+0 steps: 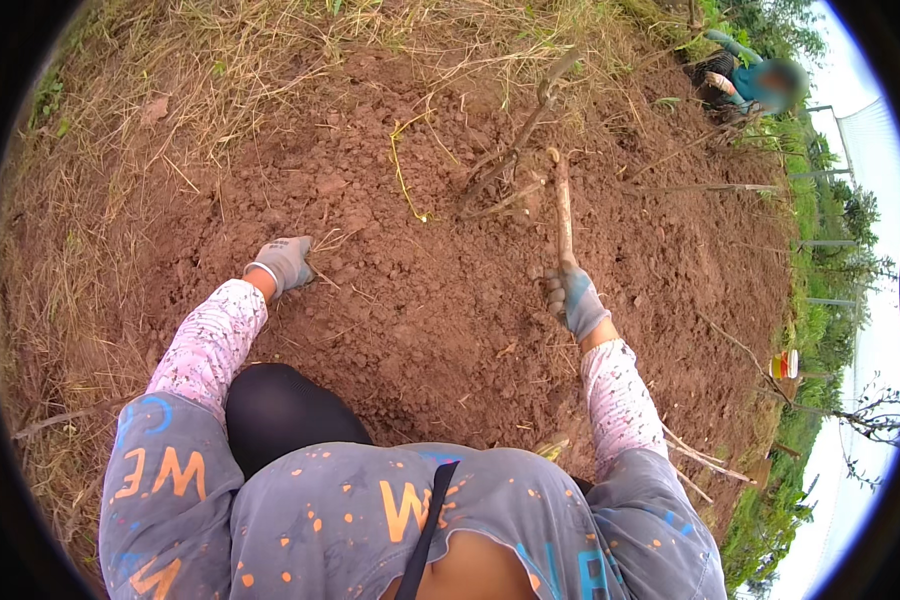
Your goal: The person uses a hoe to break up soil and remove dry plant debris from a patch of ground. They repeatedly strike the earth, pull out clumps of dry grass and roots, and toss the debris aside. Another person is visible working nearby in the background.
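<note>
My left hand (285,264), in a grey work glove, is low over the loose reddish soil (420,330) with its fingers around some dry grass stalks (328,251). My right hand (574,300), in a grey and blue glove, grips a wooden handle (563,210) that points away from me; what its far end carries is hard to make out. Left of that far end, a bare woody stem (521,142) rises from the ground. Between my hands and farther off, a thin yellow-green stem (400,169) lies on the soil.
Dry grass (217,67) covers the ground at the far side and left. Cut sticks (709,457) lie beside my right arm. A co-worker (750,79) is low to the ground at the upper right. A red and yellow bucket (784,364) stands at the right, near a bare branch (817,409).
</note>
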Motion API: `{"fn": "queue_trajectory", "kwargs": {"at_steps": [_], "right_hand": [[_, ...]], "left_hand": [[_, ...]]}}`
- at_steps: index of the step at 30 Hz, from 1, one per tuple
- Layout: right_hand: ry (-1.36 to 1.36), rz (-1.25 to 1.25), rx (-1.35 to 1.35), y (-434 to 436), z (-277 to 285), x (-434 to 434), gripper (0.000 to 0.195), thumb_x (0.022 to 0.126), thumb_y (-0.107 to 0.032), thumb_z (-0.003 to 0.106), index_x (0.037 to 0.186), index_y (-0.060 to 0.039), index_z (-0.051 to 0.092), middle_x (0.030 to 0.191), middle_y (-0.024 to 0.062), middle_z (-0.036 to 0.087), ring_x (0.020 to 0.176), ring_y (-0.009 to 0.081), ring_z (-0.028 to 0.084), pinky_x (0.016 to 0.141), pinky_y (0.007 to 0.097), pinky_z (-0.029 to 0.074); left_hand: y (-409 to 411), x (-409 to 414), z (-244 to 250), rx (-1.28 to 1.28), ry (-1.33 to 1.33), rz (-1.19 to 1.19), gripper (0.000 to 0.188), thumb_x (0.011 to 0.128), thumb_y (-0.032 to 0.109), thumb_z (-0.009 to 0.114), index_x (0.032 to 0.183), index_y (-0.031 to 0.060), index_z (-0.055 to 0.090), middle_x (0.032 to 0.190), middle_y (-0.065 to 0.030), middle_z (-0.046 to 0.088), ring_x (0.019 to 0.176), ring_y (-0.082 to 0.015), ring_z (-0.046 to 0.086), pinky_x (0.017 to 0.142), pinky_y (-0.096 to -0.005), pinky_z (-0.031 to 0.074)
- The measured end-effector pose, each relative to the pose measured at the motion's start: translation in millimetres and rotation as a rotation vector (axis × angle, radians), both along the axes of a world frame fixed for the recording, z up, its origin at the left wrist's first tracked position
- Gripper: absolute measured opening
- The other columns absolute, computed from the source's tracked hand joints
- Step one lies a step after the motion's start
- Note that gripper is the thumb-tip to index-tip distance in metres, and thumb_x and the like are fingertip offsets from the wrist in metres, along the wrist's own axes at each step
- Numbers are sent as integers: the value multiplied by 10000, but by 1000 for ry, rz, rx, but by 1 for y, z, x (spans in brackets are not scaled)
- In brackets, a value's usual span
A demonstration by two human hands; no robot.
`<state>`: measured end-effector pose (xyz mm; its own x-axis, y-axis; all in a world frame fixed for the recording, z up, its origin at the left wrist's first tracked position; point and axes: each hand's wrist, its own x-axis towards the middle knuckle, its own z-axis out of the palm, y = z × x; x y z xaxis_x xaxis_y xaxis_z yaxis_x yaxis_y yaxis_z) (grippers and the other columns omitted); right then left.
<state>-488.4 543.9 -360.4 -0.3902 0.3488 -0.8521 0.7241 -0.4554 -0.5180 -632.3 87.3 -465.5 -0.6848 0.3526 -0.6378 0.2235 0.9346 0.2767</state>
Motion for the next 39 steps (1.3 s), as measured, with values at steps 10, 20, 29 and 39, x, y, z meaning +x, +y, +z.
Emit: {"fn": "queue_trajectory", "kwargs": {"at_steps": [10, 20, 29, 39], "right_hand": [[-404, 473, 449, 61, 134, 116, 525, 1026, -509, 412, 906, -38, 611, 588, -9, 544, 376, 88, 429, 349, 230, 350], [-826, 1255, 764, 43, 164, -26, 877, 909, -798, 301, 847, 17, 618, 537, 59, 531, 448, 189, 474, 605, 412, 468], [-952, 1525, 800, 34, 162, -58, 844, 971, -730, 232, 600, -25, 511, 538, 69, 505, 510, 192, 488, 770, 440, 475], [-891, 1548, 786, 40, 160, -49, 350, 1015, -340, 507, 884, -51, 653, 534, 47, 486, 501, 180, 451, 675, 427, 475]], "left_hand": [[4, 10, -1, -14, 90, -59, 410, 794, 228, 689, 1164, 74, 601, 1136, -194, 676, 1058, -373, 652, 875, -448, 528], [163, 80, 92, 503, 321, -1079, 488, 808, 145, 637, 1291, 176, 570, 1215, -112, 630, 891, -293, 685, 659, -416, 574], [300, 78, 33, 72, 115, -492, 750, 916, 130, 588, 1572, 144, 224, 1359, -271, 543, 958, -294, 694, 741, -391, 579], [279, 23, 48, 902, -351, -282, 443, 912, 281, 649, 1205, -49, 602, 1009, -194, 698, 920, -309, 658, 865, -416, 512]]}}
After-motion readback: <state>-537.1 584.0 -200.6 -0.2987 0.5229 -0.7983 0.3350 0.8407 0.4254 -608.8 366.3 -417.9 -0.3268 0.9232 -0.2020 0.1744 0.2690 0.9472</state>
